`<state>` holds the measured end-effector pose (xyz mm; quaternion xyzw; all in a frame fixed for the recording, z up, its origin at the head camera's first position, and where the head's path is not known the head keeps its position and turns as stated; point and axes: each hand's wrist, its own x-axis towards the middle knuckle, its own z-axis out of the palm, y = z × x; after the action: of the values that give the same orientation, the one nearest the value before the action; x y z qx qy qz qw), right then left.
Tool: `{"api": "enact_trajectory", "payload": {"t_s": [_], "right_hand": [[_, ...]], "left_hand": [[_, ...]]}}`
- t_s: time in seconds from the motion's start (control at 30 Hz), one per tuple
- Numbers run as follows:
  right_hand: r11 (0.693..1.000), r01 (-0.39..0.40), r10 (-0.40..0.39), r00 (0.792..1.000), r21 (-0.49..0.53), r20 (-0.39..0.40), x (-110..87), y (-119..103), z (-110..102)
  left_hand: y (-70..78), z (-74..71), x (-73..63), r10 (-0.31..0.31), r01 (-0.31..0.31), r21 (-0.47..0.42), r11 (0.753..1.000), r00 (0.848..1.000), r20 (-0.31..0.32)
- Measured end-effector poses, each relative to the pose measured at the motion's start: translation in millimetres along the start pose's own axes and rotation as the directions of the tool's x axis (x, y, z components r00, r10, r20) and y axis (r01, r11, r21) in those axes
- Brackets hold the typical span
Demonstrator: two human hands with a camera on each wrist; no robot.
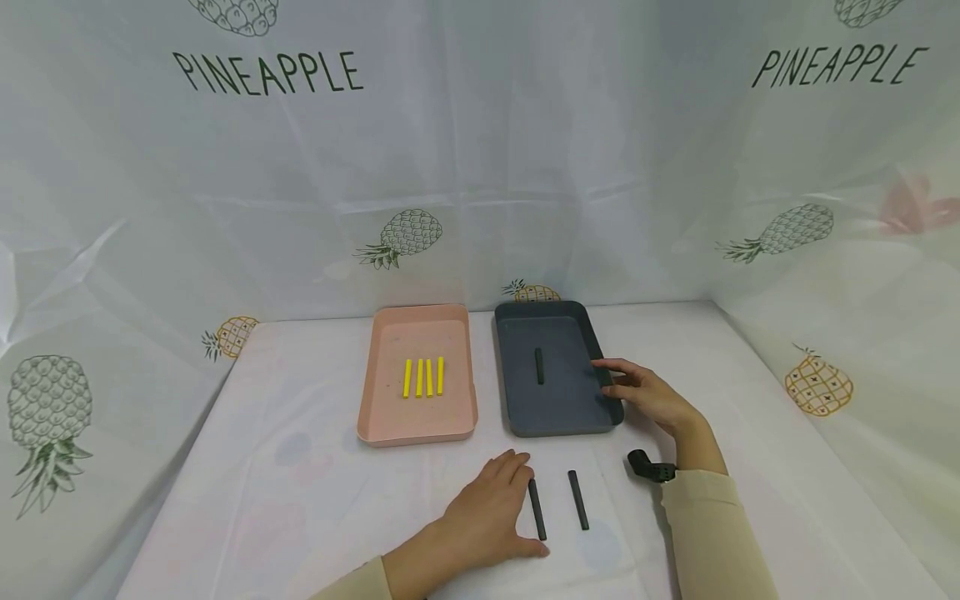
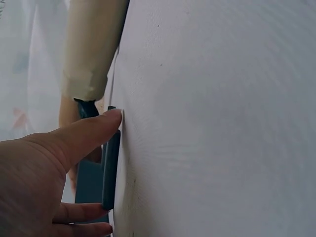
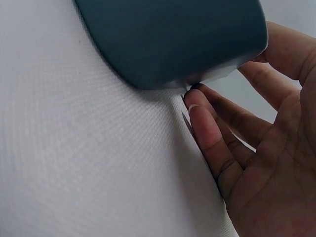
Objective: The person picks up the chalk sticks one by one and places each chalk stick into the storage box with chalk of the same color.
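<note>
My left hand is spread along a dark grey stick lying on the table. Its thumb is at the near end and its fingertips are by the far end; the left wrist view shows the same stick between thumb and fingers. A second dark stick lies to the right. My right hand holds the right edge of a dark grey tray, with digits over the rim and others against the outer wall. One dark stick lies inside that tray.
Left of the dark tray stands a pink tray with several yellow sticks side by side. Both trays are near the back edge of the white-covered table. A pineapple-print sheet hangs behind and at the sides.
</note>
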<state>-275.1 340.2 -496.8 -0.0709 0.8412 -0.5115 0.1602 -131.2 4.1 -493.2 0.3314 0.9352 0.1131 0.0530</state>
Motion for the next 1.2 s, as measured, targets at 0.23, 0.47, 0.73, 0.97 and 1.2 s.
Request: {"api": "enact_trajectory", "payload": {"t_s": [0.23, 0.47, 0.73, 0.97, 1.2], "right_hand": [[1.0, 0.003, -0.003, 1.0, 0.006, 0.0, 0.4, -1, -1], [1.0, 0.005, -0.005, 1.0, -0.001, -0.007, -0.1, 0, -1], [1.0, 0.001, -0.001, 1.0, 0.005, -0.003, -1.1, 2, 0], [1.0, 0.004, -0.004, 1.0, 0.0, -0.008, -1.2, 4, 0], [1.0, 0.011, -0.011, 1.0, 0.0, -0.014, -1.0, 5, 1]], "left_hand": [[1.0, 1.1, 0.6, -0.002, 0.002, 0.024, 1.0, 1.0, -0.011], [1.0, 0.2, 0.9, 0.005, -0.004, 0.041, 0.999, 1.0, -0.013], [-0.4, 3.3, 2.6, 0.002, 0.0, 0.064, 0.998, 1.0, -0.027], [-1.0, 2.2, 3.8, 0.018, -0.014, 0.082, 0.997, 0.999, -0.051], [0.0, -6.6, 3.5, 0.034, -0.031, 0.054, 0.998, 0.997, -0.063]]}}
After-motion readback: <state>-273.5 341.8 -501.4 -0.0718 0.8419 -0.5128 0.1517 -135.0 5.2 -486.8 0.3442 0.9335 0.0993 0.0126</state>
